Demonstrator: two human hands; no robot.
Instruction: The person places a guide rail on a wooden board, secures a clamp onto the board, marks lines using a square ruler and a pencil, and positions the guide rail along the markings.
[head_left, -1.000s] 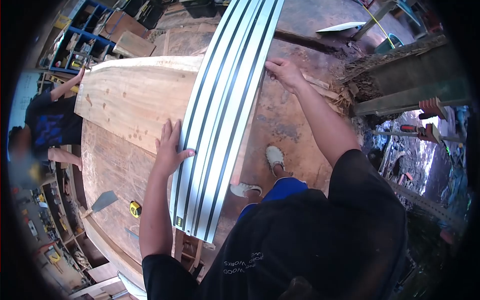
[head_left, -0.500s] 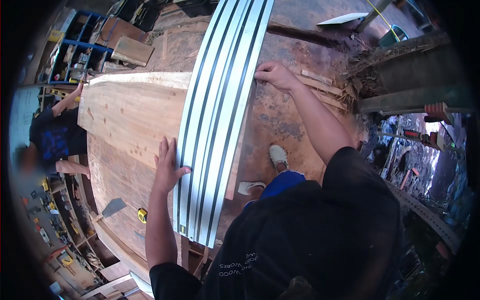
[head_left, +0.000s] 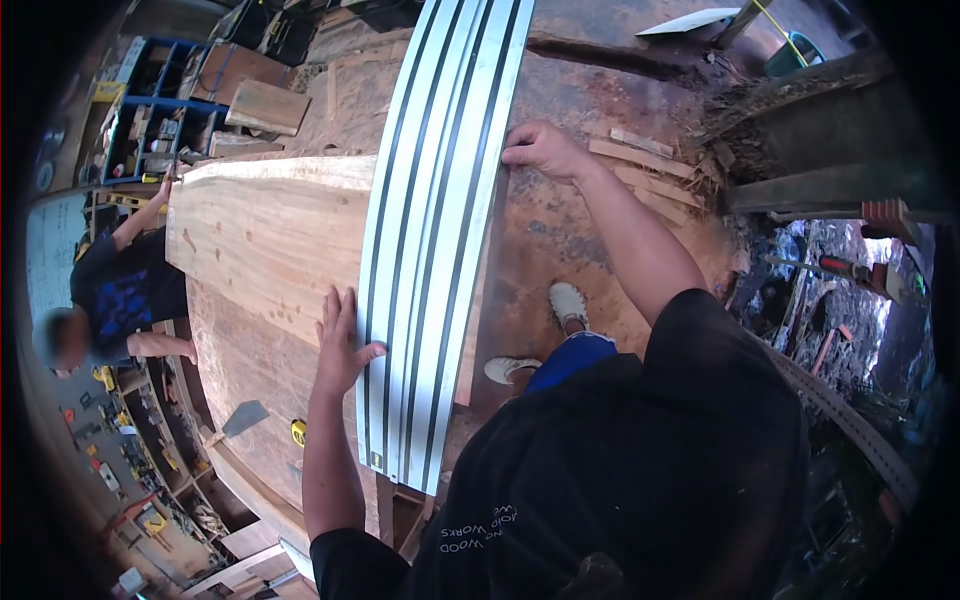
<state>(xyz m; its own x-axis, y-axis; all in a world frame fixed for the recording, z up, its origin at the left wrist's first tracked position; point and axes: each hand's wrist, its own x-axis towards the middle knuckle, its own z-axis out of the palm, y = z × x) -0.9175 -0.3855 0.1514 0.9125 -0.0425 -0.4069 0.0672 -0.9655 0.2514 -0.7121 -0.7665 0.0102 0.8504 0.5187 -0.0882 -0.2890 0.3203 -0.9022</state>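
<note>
A long silver guide rail (head_left: 425, 250) with dark stripes lies across the right end of a pale wooden slab (head_left: 270, 235). My left hand (head_left: 342, 345) is open on its left side, fingers stretched over the slab and thumb resting on the rail's edge. Farther up, on the opposite edge, my right hand (head_left: 545, 152) is closed, with thumb and finger pinching at the rail's border. The undersides of the right fingers are partly hidden. The slab rests on a wooden worktable (head_left: 250, 350).
At the slab's far left end stands another person (head_left: 130, 290), one hand at its corner. A scraper-like blade (head_left: 245, 418) and a yellow tape measure (head_left: 298, 432) lie on the worktable. Blue shelving (head_left: 165, 105) stands behind. Wood strips (head_left: 650, 170) lie on the floor at right.
The view has shifted slightly. Both hands keep their places along the rail, with the right hand a little farther left in view. The other person's head is more visible.
</note>
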